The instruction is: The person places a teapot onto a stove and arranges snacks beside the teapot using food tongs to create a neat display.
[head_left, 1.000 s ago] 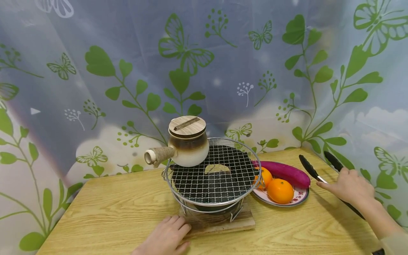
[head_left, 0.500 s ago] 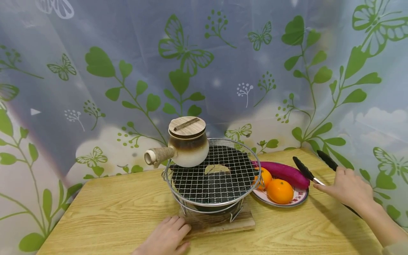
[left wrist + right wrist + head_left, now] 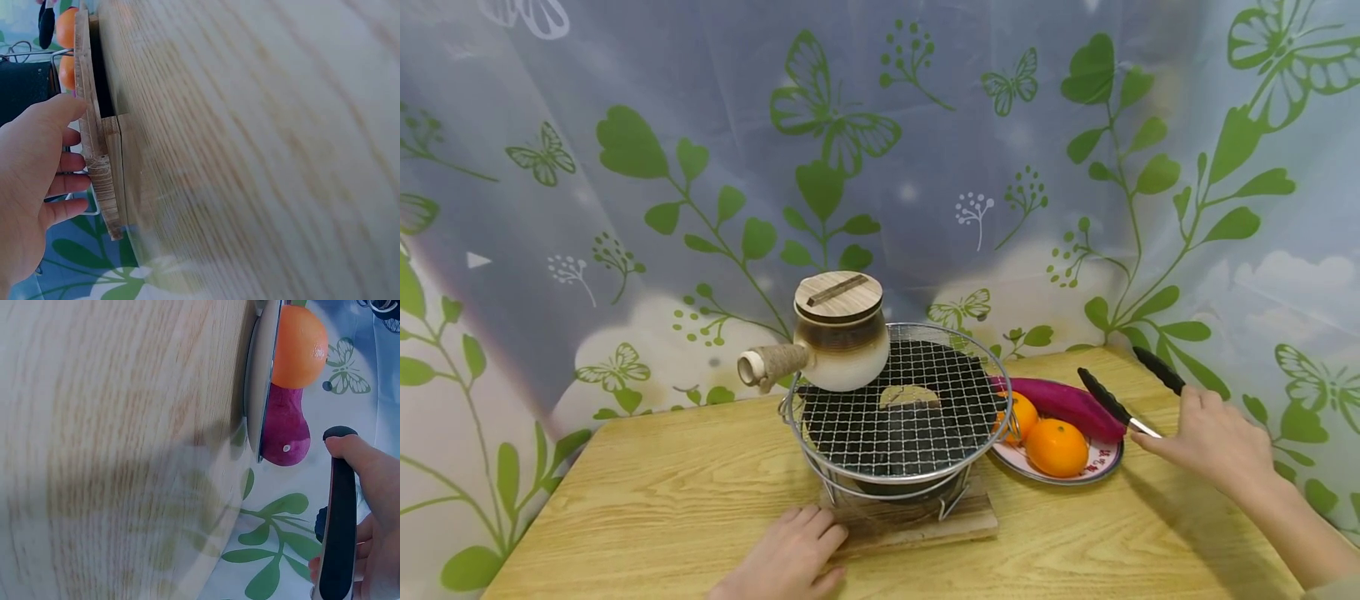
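Observation:
In the head view my right hand (image 3: 1221, 437) grips a pair of black-tipped tongs (image 3: 1103, 394), its arms spread apart and pointing up and left. One tip overlaps the end of a long purple eggplant (image 3: 1063, 406). The right wrist view shows the thumb on the dark handle of the tongs (image 3: 340, 531), with nothing between their arms. My left hand (image 3: 790, 554) rests its relaxed fingers at the left front corner of a wooden board (image 3: 940, 529). A round stove with a wire grill (image 3: 898, 479) stands on that board.
A brown and cream pot (image 3: 842, 367) with a wooden lid sits on the grill's left side, its rope-wrapped handle jutting left past the rim. Right of the stove, a plate (image 3: 1105, 457) bears the eggplant and two oranges (image 3: 1057, 448). A patterned curtain (image 3: 715, 108) hangs behind the table.
My right hand has moved left with the tongs, bringing their tips nearer to the plate and over the eggplant's end. The left hand has stayed at the board.

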Motion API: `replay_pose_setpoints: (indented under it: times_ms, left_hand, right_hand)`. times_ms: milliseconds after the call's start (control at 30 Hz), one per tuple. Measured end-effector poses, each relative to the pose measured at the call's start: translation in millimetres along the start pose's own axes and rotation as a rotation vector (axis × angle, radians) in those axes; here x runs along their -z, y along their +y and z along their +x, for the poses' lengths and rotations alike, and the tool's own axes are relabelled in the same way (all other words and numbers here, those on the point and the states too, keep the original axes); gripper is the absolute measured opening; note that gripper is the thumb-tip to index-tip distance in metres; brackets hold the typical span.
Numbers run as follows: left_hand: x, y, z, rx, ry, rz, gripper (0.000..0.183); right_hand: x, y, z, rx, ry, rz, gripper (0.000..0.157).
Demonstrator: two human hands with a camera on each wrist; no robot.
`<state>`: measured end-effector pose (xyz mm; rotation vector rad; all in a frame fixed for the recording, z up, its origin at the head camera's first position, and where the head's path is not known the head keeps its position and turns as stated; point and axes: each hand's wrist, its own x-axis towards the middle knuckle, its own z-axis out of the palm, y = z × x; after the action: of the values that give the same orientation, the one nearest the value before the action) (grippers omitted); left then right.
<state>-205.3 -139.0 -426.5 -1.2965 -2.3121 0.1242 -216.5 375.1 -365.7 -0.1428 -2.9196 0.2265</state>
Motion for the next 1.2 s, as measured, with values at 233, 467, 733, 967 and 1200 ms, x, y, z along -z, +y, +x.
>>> replay_pose_setpoints:
  times_ms: [233,467,733,967,1200]
  left_hand:
    - [0.0,-0.1,0.4,-0.007,-0.006,-0.005,0.028]
    - [-1.3,-1.3,-0.2,-0.008,0.027,-0.005,0.03]
    - [-1.3,-1.1,-0.2,-0.006,0.016,-0.001,0.03]
    - [-0.3,-0.8,0.5,-0.005,0.009,0.002,0.029]
    - [-0.5,0.5,0.9,0.012,0.008,-0.003,0.028]
  right_hand:
    - [1.2,-8.6,-1.9,0.016,0.027,-0.024,0.112]
    - [0.1,-20.4,-6.2,0.061,0.037,-0.048,0.101]
    - [-4.6,-30.7,-14.7,0.16,0.14,-0.119,0.099]
    - [-8.6,-40.3,-22.8,0.253,0.236,-0.169,0.097]
    - [-10.7,-52.8,-30.5,0.303,0.25,-0.142,0.092]
